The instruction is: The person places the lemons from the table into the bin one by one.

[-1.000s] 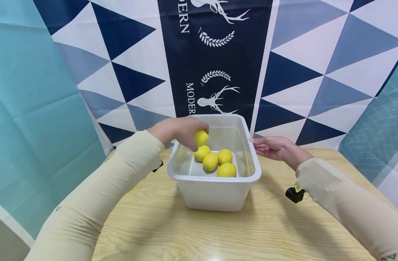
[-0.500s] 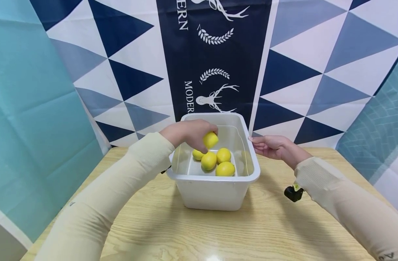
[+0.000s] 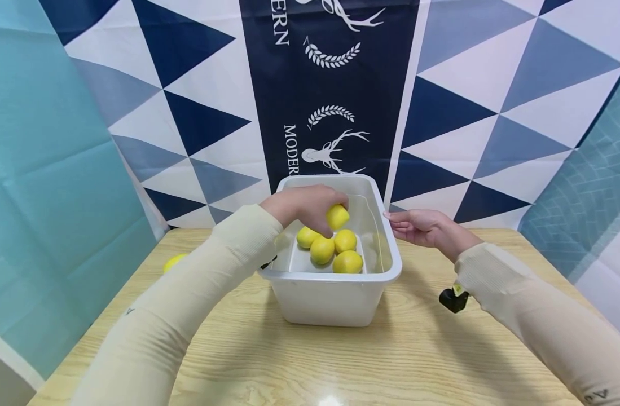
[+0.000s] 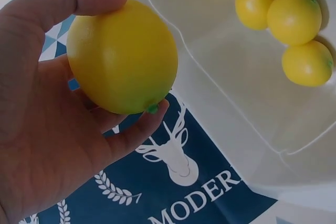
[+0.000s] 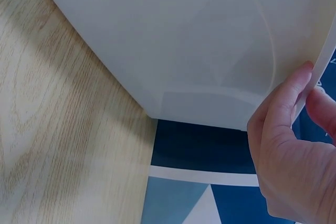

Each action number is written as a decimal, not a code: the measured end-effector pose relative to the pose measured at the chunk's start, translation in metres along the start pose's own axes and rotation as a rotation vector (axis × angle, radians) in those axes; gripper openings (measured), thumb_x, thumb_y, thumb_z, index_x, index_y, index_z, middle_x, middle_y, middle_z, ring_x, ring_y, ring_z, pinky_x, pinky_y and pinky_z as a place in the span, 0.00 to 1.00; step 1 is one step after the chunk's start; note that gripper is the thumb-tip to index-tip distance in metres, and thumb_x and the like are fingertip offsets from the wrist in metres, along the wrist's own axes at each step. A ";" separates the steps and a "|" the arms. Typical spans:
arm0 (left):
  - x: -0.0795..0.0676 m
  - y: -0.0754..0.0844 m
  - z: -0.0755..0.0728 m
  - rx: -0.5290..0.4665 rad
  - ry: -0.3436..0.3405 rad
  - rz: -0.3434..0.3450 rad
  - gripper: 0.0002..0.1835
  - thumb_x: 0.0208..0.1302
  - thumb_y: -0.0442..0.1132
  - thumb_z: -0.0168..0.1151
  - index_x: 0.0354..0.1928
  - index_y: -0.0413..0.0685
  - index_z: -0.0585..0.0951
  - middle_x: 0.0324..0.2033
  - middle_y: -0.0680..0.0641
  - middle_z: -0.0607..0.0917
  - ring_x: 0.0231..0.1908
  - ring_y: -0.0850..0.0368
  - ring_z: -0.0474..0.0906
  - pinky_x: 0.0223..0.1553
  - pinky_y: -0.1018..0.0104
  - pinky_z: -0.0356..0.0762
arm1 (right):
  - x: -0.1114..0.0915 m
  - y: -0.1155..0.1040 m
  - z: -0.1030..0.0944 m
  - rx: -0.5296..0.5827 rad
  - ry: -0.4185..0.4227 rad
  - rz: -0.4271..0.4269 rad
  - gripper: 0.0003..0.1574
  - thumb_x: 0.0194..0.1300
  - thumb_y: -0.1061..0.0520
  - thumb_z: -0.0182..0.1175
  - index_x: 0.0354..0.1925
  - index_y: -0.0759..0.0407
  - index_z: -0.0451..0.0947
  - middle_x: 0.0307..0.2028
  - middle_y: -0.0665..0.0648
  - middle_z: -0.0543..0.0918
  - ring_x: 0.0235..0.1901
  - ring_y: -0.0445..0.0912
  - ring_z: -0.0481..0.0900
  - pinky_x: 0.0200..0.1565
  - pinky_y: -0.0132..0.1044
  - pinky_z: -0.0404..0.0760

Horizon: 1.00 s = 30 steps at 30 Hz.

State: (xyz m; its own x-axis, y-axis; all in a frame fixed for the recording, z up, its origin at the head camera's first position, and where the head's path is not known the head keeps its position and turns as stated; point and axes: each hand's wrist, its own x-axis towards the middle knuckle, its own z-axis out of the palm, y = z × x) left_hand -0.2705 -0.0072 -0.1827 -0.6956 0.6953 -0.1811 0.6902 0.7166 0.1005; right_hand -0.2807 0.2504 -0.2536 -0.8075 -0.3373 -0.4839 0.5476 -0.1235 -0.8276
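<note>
My left hand [image 3: 312, 207] grips a yellow lemon [image 4: 123, 56] above the inside of a white plastic bin [image 3: 330, 301]. In the left wrist view the thumb lies over one side of the lemon and the fingers curl round the other; a small green stem tip shows. Several more lemons [image 3: 322, 250] lie together on the bin's floor under the hand. At the bin's right side my right hand [image 3: 421, 226] pinches the rim [image 5: 323, 59] between thumb and fingers, as the right wrist view shows.
The bin stands on a light wooden table [image 3: 238, 361]. Another lemon [image 3: 175, 261] lies at the table's left, partly behind the left sleeve [image 3: 198, 293]. A patterned blue and white cloth [image 3: 208, 113] hangs close behind the bin.
My left hand has moved right with its lemon, further over the bin. The lemon at the table's left has come into view beyond the sleeve. My right hand keeps its hold on the rim.
</note>
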 end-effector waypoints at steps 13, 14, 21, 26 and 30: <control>-0.013 -0.012 -0.003 -0.002 -0.054 -0.081 0.24 0.56 0.41 0.63 0.57 0.50 0.75 0.56 0.46 0.80 0.55 0.50 0.74 0.59 0.57 0.76 | 0.003 0.003 0.002 -0.004 -0.006 -0.003 0.13 0.70 0.60 0.57 0.28 0.56 0.83 0.28 0.50 0.88 0.32 0.38 0.86 0.41 0.28 0.86; -0.017 -0.015 -0.003 -0.004 -0.034 -0.084 0.24 0.56 0.41 0.63 0.57 0.50 0.76 0.56 0.46 0.80 0.56 0.50 0.74 0.59 0.57 0.76 | 0.003 0.003 0.002 -0.001 -0.007 -0.004 0.13 0.70 0.61 0.56 0.28 0.56 0.83 0.28 0.50 0.88 0.32 0.38 0.86 0.41 0.28 0.86; -0.057 -0.050 0.000 -0.084 0.149 -0.125 0.24 0.58 0.41 0.63 0.58 0.48 0.75 0.58 0.44 0.79 0.58 0.47 0.74 0.62 0.52 0.75 | 0.002 0.003 0.000 -0.009 -0.005 -0.008 0.14 0.71 0.60 0.55 0.28 0.56 0.83 0.29 0.50 0.88 0.32 0.38 0.86 0.42 0.27 0.85; -0.091 -0.077 0.014 -0.166 0.259 -0.144 0.25 0.59 0.39 0.61 0.60 0.45 0.75 0.58 0.43 0.79 0.59 0.45 0.74 0.62 0.47 0.75 | 0.002 0.002 -0.002 -0.009 -0.008 -0.008 0.15 0.71 0.60 0.55 0.28 0.56 0.83 0.28 0.50 0.88 0.31 0.37 0.86 0.41 0.27 0.85; -0.115 -0.094 0.032 -0.170 0.347 -0.165 0.26 0.59 0.40 0.62 0.61 0.43 0.74 0.59 0.41 0.78 0.60 0.43 0.73 0.62 0.44 0.74 | 0.003 0.001 -0.002 0.006 -0.026 -0.008 0.16 0.71 0.61 0.54 0.28 0.57 0.82 0.28 0.50 0.88 0.31 0.37 0.86 0.41 0.28 0.86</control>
State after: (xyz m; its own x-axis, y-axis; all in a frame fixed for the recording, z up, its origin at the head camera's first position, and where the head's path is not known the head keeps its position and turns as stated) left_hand -0.2484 -0.1564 -0.2027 -0.8403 0.5266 0.1287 0.5409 0.7989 0.2629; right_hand -0.2833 0.2509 -0.2562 -0.8059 -0.3606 -0.4695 0.5423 -0.1317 -0.8298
